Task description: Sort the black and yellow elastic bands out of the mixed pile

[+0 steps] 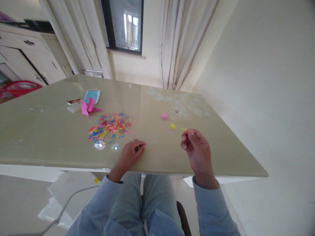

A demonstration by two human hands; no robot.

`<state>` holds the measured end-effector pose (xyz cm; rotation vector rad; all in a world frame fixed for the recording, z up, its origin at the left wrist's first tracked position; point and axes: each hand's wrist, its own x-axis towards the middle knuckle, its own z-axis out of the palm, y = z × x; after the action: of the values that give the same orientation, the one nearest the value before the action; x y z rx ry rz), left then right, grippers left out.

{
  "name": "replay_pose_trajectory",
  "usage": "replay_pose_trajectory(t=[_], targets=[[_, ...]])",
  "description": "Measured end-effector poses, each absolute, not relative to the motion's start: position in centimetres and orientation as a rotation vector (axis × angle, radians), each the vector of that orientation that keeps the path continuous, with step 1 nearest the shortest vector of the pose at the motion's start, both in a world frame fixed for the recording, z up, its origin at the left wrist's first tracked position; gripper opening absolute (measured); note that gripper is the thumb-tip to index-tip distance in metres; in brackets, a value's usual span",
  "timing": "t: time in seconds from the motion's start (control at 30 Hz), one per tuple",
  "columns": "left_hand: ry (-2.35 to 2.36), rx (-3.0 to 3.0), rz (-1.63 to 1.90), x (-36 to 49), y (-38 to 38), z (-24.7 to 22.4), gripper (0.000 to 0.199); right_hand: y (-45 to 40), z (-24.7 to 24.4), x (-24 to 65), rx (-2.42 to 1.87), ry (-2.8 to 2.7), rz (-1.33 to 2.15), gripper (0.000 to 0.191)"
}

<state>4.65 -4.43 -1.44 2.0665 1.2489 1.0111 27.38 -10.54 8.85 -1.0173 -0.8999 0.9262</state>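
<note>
Coloured bands (110, 126), loose heap, on glossy worktop (152, 160), near left hand. Right hand (197, 144): yellow band (184, 129) pinched between thumb and fingers. Left hand (130, 152): fingers curled narrow; contents, cannot tell. Blue face mask (93, 95), behind pink folded paper (89, 106). Yellow cluster (172, 126) and pink cluster (164, 116), apart, near right hand.
</note>
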Motion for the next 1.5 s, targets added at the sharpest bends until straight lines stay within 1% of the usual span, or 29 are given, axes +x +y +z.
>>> replay_pose_trajectory(t=[0.17,0.3,0.4,0.53,0.6,0.73,0.97,1.1,1.2,1.37,1.5], targets=[[1.231,2.078,1.019,4.6,-4.5,-1.5,0.019,-9.2,7.8,29.0,-1.132,-1.066,0.821,0.025],[1.226,2.081,1.03,4.5,-4.4,-1.7,0.02,-5.2,5.4,32.3,-1.413,-1.283,0.638,0.029],[1.221,2.085,1.033,4.5,-4.3,-1.8,0.02,-2.0,3.8,34.5,-1.634,-1.37,0.46,0.027],[1.213,2.077,1.034,4.5,-4.3,-1.7,0.02,0.6,2.8,35.6,-1.853,-1.561,0.195,0.025],[1.218,2.069,1.034,4.5,-4.2,-1.6,0.02,1.3,2.6,35.6,-1.898,-1.664,0.121,0.024],[1.233,2.06,1.034,4.5,-4.2,-1.7,0.019,1.6,2.5,35.3,-1.913,-1.744,0.127,0.02],[1.237,2.083,1.038,4.5,-4.3,-1.7,0.017,-0.9,1.6,33.4,-1.762,-1.744,0.237,0.026],[1.249,2.082,1.052,4.6,-4.5,-1.4,0.016,-2.9,0.4,31.7,-1.657,-1.919,0.348,0.026],[1.295,2.086,1.052,4.2,-4.4,-1.2,0.016,-3.9,-0.3,31.2,-1.629,-2.01,0.343,0.025],[1.52,2.115,0.963,1.4,-3.0,-0.4,0.02,-4.6,-0.9,31.6,-1.551,-2.019,0.283,0.025],[1.766,2.121,0.803,-1.0,-0.6,1.1,0.025,-4.7,-1.1,31.6,-1.536,-2.05,0.257,0.024]])
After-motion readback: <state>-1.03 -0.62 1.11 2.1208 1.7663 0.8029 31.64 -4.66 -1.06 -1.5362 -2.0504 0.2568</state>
